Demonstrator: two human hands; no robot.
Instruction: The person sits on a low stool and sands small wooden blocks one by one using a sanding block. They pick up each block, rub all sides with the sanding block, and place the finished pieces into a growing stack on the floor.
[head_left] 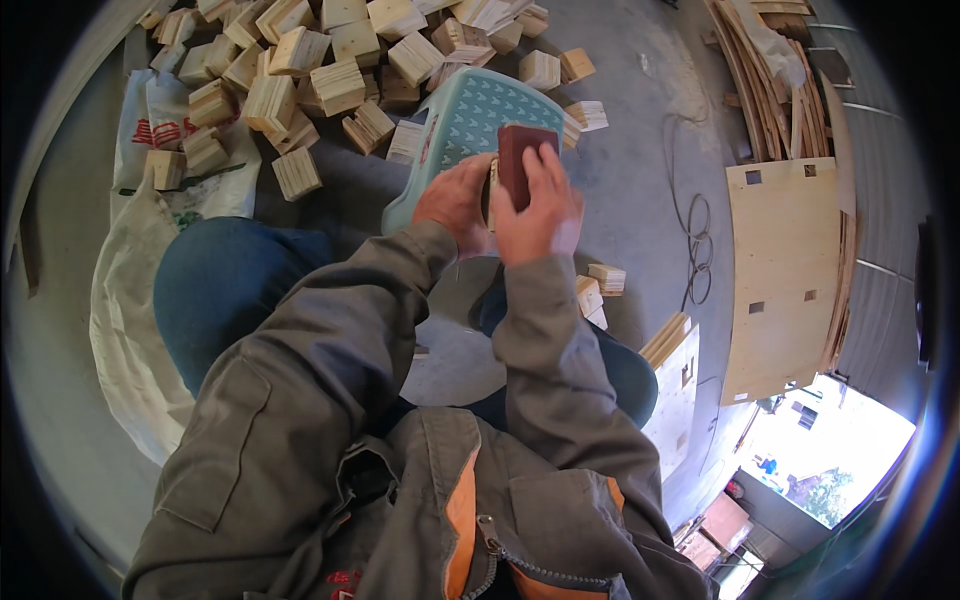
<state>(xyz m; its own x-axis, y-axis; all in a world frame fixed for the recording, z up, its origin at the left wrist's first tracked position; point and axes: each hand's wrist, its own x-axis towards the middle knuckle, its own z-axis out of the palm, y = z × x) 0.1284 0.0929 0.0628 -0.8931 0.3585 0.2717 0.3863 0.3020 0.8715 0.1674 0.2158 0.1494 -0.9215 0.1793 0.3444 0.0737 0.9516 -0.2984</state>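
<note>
A reddish-brown sanding block (513, 165) is gripped in my right hand (540, 212), its fingers wrapped over the side. Close against it, my left hand (458, 203) is closed around a pale wooden block (491, 195), of which only a narrow edge shows between the hands. The sanding block appears to lie against that wood, though the contact itself is hidden. Both hands are above the near edge of a light teal plastic stool (470, 108) with a raised pattern on its seat.
A heap of layered wooden blocks (337, 87) lies beyond and left of the stool. White sacks (130, 290) spread by my left knee. A few blocks (606, 279) sit near my right knee. Further right are a loose cable (697, 245) and a leaning plywood sheet (783, 270).
</note>
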